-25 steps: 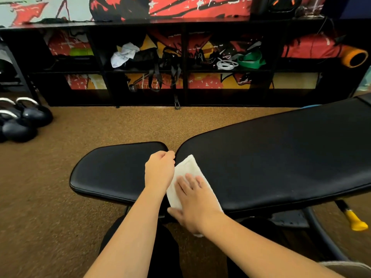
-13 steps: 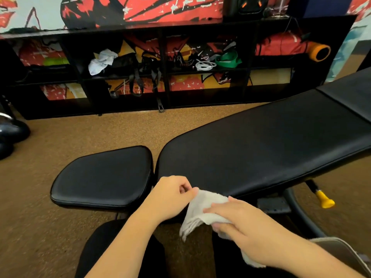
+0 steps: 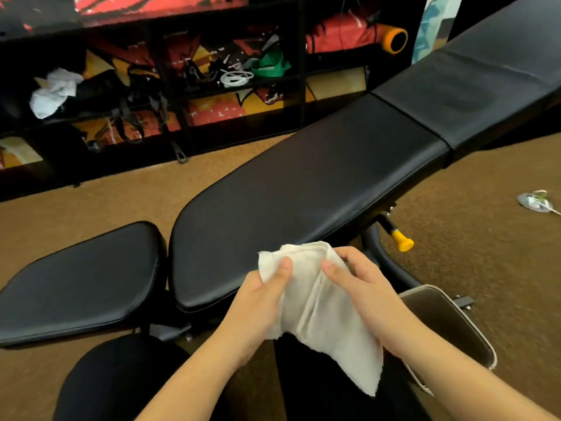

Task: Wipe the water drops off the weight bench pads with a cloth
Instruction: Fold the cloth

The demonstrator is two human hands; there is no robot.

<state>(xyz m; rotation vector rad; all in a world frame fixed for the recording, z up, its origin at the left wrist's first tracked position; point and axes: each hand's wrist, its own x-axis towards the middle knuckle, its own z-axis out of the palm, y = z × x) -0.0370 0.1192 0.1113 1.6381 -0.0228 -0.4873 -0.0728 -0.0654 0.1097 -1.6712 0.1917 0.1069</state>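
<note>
A white cloth [image 3: 315, 308] hangs partly folded between both hands, lifted just off the near edge of the long black back pad [image 3: 303, 183]. My left hand [image 3: 258, 302] pinches the cloth's left side with the thumb on top. My right hand [image 3: 364, 287] grips its right side. The smaller black seat pad [image 3: 79, 281] lies to the left, separated from the back pad by a narrow gap. A further pad section [image 3: 485, 71] rises toward the upper right. I cannot make out water drops on the pads.
A black shelf unit [image 3: 182, 86] holding straps, bands and a white rag runs along the far wall. A yellow-tipped adjustment pin [image 3: 400, 241] sticks out under the bench. A grey bag [image 3: 449, 329] sits at my right. A small crumpled object [image 3: 537, 202] lies on the brown carpet.
The cloth has come off the back pad, where my right hand pressed it flat. Both hands now hold it up at the pad's near edge. The view has swung right.
</note>
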